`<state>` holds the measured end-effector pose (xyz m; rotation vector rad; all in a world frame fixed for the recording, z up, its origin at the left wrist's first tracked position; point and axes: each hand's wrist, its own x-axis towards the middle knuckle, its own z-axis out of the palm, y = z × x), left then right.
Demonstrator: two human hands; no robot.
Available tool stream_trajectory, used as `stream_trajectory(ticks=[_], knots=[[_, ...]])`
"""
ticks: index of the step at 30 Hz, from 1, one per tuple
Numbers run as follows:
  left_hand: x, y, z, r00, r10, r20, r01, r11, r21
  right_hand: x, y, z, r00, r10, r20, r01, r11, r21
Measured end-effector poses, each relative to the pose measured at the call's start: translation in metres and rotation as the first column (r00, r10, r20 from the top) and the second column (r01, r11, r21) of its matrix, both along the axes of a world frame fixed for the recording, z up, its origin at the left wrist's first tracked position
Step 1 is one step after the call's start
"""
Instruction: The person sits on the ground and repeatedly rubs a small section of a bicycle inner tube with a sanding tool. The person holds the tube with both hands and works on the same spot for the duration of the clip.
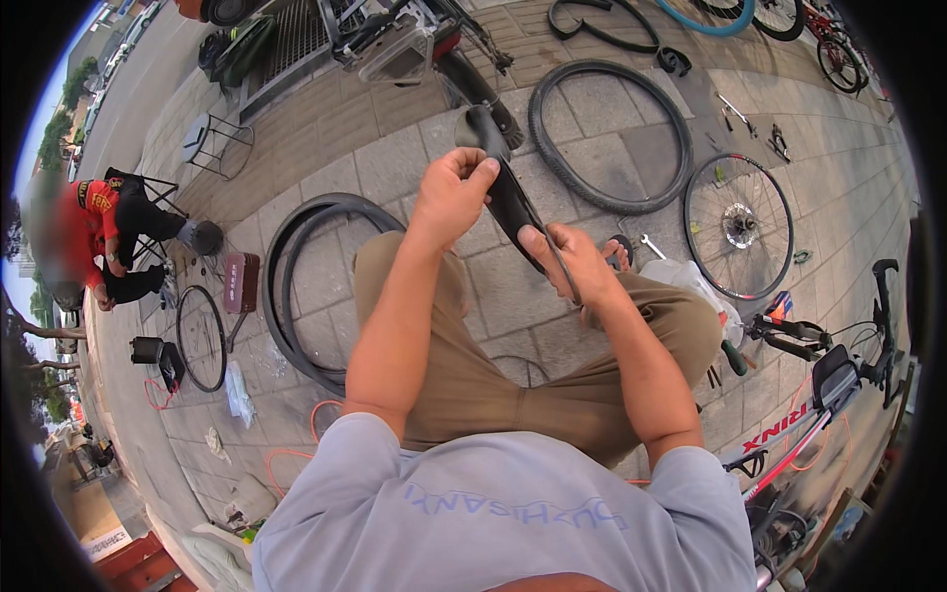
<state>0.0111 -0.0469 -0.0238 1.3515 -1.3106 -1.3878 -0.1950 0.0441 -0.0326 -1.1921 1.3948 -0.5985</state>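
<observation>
My left hand (456, 194) is closed on a long, flattened black rubber tube (508, 192), thumb on its upper part, in front of my lap. My right hand (574, 264) grips the tube lower down, thumb along it, with a thin dark edge running down past my fingers. The tube's far end overlaps a dark bike part (464, 84) beyond it, so where it ends is unclear. A pair of black tyres (283, 286) lies left of my knees, and another tyre (543, 148) lies ahead to the right. A wrench (653, 248) is near my right foot.
Another person (118, 227) in red sits on a chair at the left beside a rim (181, 340) and a maroon box (242, 281). A spoked wheel (740, 222) and tools (738, 115) lie at right. A bike (799, 424) is close at lower right. A metal rack (281, 64) stands ahead.
</observation>
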Motion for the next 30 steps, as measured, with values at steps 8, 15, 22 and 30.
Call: stream_trajectory(ticks=[8,15,22,30], knots=[[0.004,0.002,-0.008,0.916,0.029,-0.401,0.035,0.988,0.151,0.002,0.002,0.002,0.984,-0.006,0.180,-0.010,0.996,0.084],[-0.001,0.010,-0.003,0.858,-0.072,-0.508,0.188,0.965,0.182,0.000,-0.001,-0.005,0.958,0.009,0.285,-0.032,0.997,0.076],[-0.002,0.011,-0.001,0.823,-0.096,-0.561,0.237,0.954,0.184,-0.002,-0.004,-0.014,0.947,0.069,0.313,-0.079,0.997,0.020],[-0.007,0.016,-0.003,0.799,-0.070,-0.597,0.198,0.968,0.152,-0.003,-0.002,-0.003,0.912,0.067,0.405,-0.083,0.996,0.021]])
